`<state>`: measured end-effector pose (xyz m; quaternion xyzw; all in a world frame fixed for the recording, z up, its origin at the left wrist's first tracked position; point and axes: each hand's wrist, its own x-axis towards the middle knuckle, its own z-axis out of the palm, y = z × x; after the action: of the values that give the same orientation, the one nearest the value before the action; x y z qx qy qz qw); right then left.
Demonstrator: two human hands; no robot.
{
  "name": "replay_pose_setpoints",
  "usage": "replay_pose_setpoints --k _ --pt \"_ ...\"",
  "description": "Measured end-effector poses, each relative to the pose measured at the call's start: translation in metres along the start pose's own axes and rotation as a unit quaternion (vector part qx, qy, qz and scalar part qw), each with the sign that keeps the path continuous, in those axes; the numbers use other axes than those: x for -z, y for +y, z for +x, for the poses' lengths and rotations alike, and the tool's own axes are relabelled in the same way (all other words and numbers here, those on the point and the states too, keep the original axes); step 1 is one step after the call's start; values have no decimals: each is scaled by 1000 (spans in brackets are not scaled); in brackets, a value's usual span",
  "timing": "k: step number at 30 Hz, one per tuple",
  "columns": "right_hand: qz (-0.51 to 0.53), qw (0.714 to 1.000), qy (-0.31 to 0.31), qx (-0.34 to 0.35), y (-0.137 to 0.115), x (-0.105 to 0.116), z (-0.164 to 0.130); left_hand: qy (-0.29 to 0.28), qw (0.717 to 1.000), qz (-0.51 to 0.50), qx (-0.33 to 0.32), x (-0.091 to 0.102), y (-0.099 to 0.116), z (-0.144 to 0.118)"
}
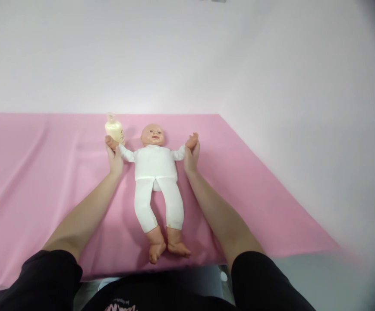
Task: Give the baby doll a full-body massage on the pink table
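The doll (155,172) lies face up at the centre of the frame on the pink sheet (32,172), head toward the top of the frame, feet toward the bottom. It wears a white top and white leggings; its arms extend sideways and its bare feet cross slightly near the lower edge of the sheet.

The left hand (114,157) sits at centre left and closes around the doll's wrist on that side, fingers wrapped about it; the doll's small hand protrudes above the grip. The right hand (191,156) sits at centre right and grips the doll's other wrist in the same way, fingers curled around it. Both forearms run diagonally from the lower corners of the frame toward the doll, sleeves black at the bottom.

A pale yellow bottle (114,129) stands upright just above the left hand, near the doll's raised hand; whether it touches it cannot be told.

The sheet's far edge meets the white wall (187,56) along a horizontal line above the doll's head. Its right edge runs diagonally toward the lower right. Open sheet lies to the left of the left arm and to the right of the right arm.
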<state>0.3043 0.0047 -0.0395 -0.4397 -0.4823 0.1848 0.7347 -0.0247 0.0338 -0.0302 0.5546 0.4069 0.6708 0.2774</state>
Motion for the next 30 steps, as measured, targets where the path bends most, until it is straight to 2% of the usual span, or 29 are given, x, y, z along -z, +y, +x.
replay_pose_setpoints --k 2,6,10,13,19,22,27,30 --pt "0 998 -52 30 -14 -6 -7 -13 1000 15 -1 -5 10 -6" --pt "-57 987 -144 47 -28 -14 -19 -124 987 87 -49 -13 23 -17" --pt "-152 950 -253 100 -33 -17 -23 -250 944 185 -109 -19 22 -19" --pt "-175 937 -278 118 -37 -18 -22 -290 920 219 -149 -22 20 -19" --pt "-174 943 -259 116 -38 -17 -22 -268 928 217 -145 -22 24 -20" --pt "-152 959 -217 97 -34 -17 -24 -223 948 190 -126 -21 28 -23" --pt "-45 992 -112 46 -23 -15 -19 -79 993 66 -55 -15 25 -18" --pt "0 999 -38 24 -9 -9 -9 31 999 22 24 -7 9 -6"
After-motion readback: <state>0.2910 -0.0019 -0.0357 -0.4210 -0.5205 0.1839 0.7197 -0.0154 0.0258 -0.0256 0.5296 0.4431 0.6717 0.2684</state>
